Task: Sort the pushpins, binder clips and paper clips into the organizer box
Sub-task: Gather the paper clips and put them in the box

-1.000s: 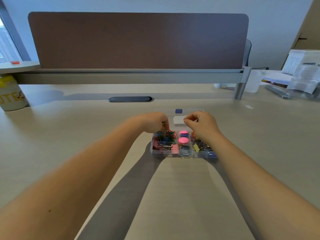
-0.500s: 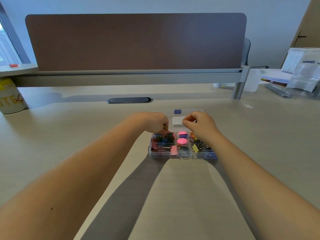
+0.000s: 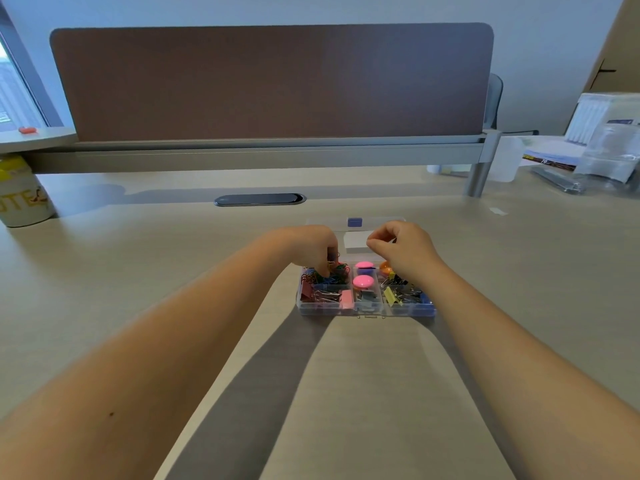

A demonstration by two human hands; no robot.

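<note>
A clear organizer box [image 3: 367, 311] lies open on the desk, its lid [image 3: 355, 233] folded flat behind it. Coloured paper clips [image 3: 332, 277] fill the back left compartment. Pink pushpins [image 3: 363, 281] sit in the middle, binder clips [image 3: 403, 295] on the right and front left. My left hand [image 3: 311, 245] reaches into the paper clip compartment, fingertips curled down and pinching paper clips. My right hand [image 3: 403, 247] hovers above the back right compartment with thumb and forefinger pinched together; what it holds is too small to see.
A brown divider panel [image 3: 270, 81] closes off the back of the desk, with a cable grommet [image 3: 259, 199] in front of it. A yellow-labelled cup [image 3: 20, 199] stands far left. Papers and plastic packages [image 3: 588, 150] are piled at the far right.
My left hand has dipped lower into the paper clip compartment. My right hand has stayed above the back right of the box.
</note>
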